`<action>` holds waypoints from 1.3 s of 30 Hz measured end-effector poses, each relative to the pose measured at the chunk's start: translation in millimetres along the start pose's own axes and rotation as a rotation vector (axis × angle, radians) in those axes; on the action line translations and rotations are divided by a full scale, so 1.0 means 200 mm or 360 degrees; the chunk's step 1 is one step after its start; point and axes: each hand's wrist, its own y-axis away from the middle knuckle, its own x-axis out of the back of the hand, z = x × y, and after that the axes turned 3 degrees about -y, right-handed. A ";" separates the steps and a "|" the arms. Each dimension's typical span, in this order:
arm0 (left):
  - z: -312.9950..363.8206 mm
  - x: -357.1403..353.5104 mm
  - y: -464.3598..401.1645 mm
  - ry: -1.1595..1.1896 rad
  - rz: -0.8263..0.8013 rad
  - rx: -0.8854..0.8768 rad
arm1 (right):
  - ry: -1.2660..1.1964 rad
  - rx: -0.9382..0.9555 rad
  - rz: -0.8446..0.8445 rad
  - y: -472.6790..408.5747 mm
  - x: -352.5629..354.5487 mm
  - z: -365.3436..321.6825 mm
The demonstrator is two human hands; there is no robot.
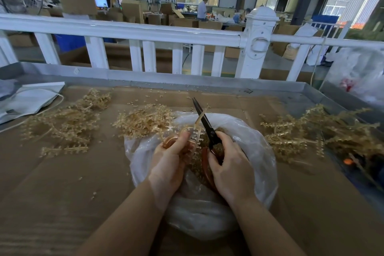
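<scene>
the left grip (pixel 168 158) is curled round a pale amber plastic sprue strip (pixel 197 141), pinching it up over the open mouth of a clear plastic bag (pixel 249 131) that lies on the cardboard-covered counter (pixel 62 183). the right grip (pixel 230 164) is clenched through the reddish handles of black-bladed scissors (pixel 204 120), whose blades cross the strip's upper stem and point away from the person. inside the bag, between the hands, sits a heap of small amber bits, partly hidden, so a fair share of snipping looks done. much seems left: a tangle of sprues (pixel 143 120) touches the bag's far left edge, a second pile (pixel 66 124) lies well to the left and a third pile (pixel 311 133) to the right. whether any of these are already stripped cannot be told. loose clipped bits (pixel 158 95) dot the cardboard near the far rim. by my reading the work is mid-run, with this strip only partly trimmed.
</scene>
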 end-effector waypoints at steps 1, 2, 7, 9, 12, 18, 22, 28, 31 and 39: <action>0.00 0.00 0.00 0.0007 0.0008 0.0018 | -0.0001 -0.0001 0.0000 0.00 0.00 0.00; 0.01 0.00 0.00 0.0020 0.0018 0.0040 | -0.0003 -0.0002 0.0002 0.00 0.00 0.00; 0.05 -0.01 -0.01 0.0167 0.0008 0.0152 | -0.0119 -0.0021 0.0010 -0.01 0.02 0.00; 0.07 -0.02 -0.01 0.0216 -0.0027 0.0175 | -0.0180 -0.0021 0.0030 -0.02 0.03 0.00; 0.09 -0.02 -0.02 0.0223 -0.0102 0.0215 | -0.0294 -0.0011 0.0006 -0.03 0.06 -0.02; 0.10 -0.04 -0.05 0.0198 0.0087 0.0256 | -0.0493 -0.0133 -0.0126 -0.05 0.14 -0.07; 0.10 -0.06 -0.03 0.0287 0.0159 0.0270 | -0.0523 -0.0126 -0.0251 -0.03 0.17 -0.10; 0.12 -0.07 -0.04 0.0324 0.0198 0.0153 | -0.0495 -0.0092 -0.0556 -0.02 0.23 -0.13; 0.14 -0.05 -0.06 0.0311 0.0205 0.0084 | -0.0381 -0.0065 -0.0583 -0.01 0.24 -0.14; 0.16 -0.02 -0.08 0.0258 0.0212 -0.0001 | -0.0221 -0.0001 -0.0599 0.01 0.24 -0.16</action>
